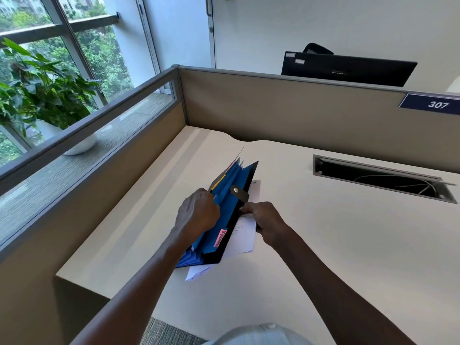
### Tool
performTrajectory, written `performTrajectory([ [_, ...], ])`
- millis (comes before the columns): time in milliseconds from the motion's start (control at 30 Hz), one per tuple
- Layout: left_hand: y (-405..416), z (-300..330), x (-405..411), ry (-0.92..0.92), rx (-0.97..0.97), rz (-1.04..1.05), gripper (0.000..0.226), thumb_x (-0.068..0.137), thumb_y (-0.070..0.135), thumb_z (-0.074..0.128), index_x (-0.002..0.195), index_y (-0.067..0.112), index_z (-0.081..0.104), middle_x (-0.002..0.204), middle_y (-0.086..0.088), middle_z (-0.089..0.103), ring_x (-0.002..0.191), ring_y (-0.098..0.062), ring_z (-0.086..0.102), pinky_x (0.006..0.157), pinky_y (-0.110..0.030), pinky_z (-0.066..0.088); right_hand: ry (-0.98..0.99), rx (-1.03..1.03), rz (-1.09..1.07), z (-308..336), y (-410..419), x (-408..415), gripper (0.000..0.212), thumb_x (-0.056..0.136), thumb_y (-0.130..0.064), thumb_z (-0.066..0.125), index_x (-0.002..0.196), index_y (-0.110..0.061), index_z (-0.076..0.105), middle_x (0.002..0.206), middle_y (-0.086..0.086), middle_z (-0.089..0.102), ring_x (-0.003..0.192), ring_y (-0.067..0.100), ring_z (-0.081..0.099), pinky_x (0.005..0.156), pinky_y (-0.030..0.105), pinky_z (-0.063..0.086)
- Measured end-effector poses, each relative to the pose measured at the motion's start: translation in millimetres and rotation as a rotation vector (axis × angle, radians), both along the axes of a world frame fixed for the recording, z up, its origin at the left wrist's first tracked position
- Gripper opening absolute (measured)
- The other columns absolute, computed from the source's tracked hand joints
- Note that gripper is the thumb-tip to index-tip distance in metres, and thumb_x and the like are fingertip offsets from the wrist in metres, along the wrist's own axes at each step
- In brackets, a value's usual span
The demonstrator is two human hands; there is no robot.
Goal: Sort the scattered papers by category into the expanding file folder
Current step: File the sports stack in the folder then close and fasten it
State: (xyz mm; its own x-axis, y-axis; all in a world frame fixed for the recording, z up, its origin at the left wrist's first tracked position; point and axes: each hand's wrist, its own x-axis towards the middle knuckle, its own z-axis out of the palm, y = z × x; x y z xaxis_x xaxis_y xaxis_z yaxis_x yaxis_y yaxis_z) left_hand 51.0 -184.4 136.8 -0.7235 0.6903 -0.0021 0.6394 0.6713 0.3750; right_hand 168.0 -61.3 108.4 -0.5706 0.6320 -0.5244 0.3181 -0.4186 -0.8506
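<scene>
Head view: left hand (pixel 198 212) fingers curled into blue expanding folder (pixel 224 215); right hand (pixel 265 221), at 3 o'clock, pinching white paper (pixel 245 235) against its cover

A single head-worn wide-angle view looks forward and steeply down onto the desk (pixel 323 245), close above it, facing the partition (pixel 286 108) behind the desk; its edges seem bowed by the lens.

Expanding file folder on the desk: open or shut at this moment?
Open. The expanding file folder has its blue pockets fanned apart, the snap strap hangs unfastened, and the left hand reaches between the dividers.
</scene>
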Motion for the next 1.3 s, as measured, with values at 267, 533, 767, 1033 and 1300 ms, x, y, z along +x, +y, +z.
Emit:
performTrajectory([
  [267, 8.8, 0.3, 0.8, 0.041, -0.059, -0.046, 0.019, 0.093, 0.012, 0.043, 0.081, 0.005, 0.056, 0.096, -0.01, 0.054, 0.091, -0.034, 0.061, 0.072, -0.034, 0.039, -0.149, 0.429, 0.203, 4.0, 5.5, 13.0, 0.042, 0.08, -0.028, 0.07, 0.052, -0.014, 0.042, 0.047, -0.004, 0.029, 0.046, 0.013, 0.025, 0.045, 0.024, 0.019],
  [533, 17.9, 6.2, -0.3, 0.002, -0.023, 0.012, 0.021, 0.094, 0.006, 0.043, 0.074, 0.008, 0.048, 0.096, -0.012, 0.049, 0.091, -0.036, 0.059, 0.074, -0.034, 0.038, -0.639, 0.962, 0.386, -11.9, 43.4, 54.6, 0.023, 0.084, -0.007, 0.05, 0.1, -0.005, 0.066, 0.107, 0.012, 0.068, 0.106, 0.033, 0.061, 0.081, 0.032, 0.048],
  [767, 26.4, -1.4, 6.6, -0.001, 0.044, 0.054, 0.024, 0.096, 0.009, 0.045, 0.073, 0.007, 0.055, 0.099, -0.01, 0.054, 0.079, -0.023, 0.052, 0.07, -0.031, 0.037, -0.538, 1.09, 0.158, 5.2, 66.5, 83.0, 0.039, 0.081, 0.002, 0.049, 0.106, -0.016, 0.072, 0.114, 0.005, 0.07, 0.109, 0.028, 0.063, 0.087, 0.029, 0.047],
  [1033, 33.2, -10.5, 12.5, -0.036, 0.119, 0.11, 0.035, 0.095, 0.01, 0.041, 0.061, 0.01, 0.045, 0.095, -0.009, 0.055, 0.076, -0.024, 0.053, 0.068, -0.034, 0.037, -0.348, 1.264, -0.164, 85.0, 77.7, 108.8, 0.039, 0.078, 0.004, 0.053, 0.108, -0.012, 0.073, 0.111, 0.009, 0.072, 0.102, 0.029, 0.066, 0.084, 0.023, 0.044],
  [1300, 39.0, -17.4, 9.5, -0.065, 0.104, 0.107, 0.037, 0.096, 0.013, 0.04, 0.06, 0.01, 0.041, 0.104, -0.011, 0.057, 0.079, -0.025, 0.051, 0.07, -0.035, 0.035, -0.126, 1.368, -0.258, 126.7, 48.9, 87.7, 0.038, 0.079, 0.004, 0.055, 0.108, -0.012, 0.073, 0.11, 0.001, 0.072, 0.099, 0.01, 0.06, 0.086, -0.005, 0.029],
])
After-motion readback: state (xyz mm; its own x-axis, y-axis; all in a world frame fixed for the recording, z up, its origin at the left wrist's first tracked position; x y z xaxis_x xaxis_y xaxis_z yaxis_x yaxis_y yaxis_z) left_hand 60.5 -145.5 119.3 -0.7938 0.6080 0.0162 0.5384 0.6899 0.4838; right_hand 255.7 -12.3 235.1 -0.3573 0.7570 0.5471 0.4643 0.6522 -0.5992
